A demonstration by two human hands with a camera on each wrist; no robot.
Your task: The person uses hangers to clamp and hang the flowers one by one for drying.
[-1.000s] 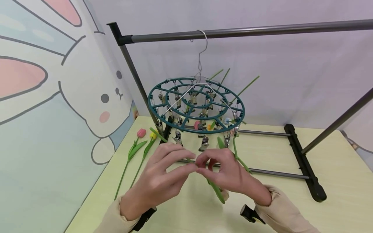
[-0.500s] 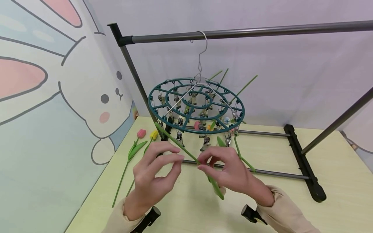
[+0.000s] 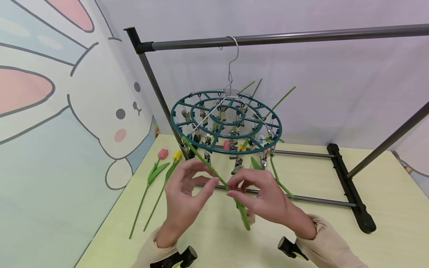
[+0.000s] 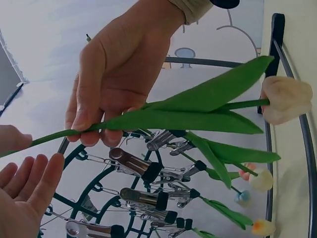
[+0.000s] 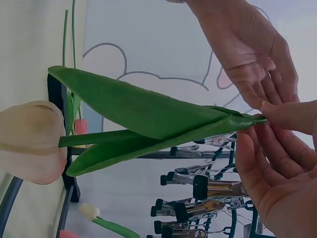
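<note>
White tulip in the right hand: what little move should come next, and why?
Probably the right hand should raise the white tulip, stem end first, toward the near clip. It pinches the stem, that clip looks free, and other tulips hang by their stems from the round hanger.
</note>
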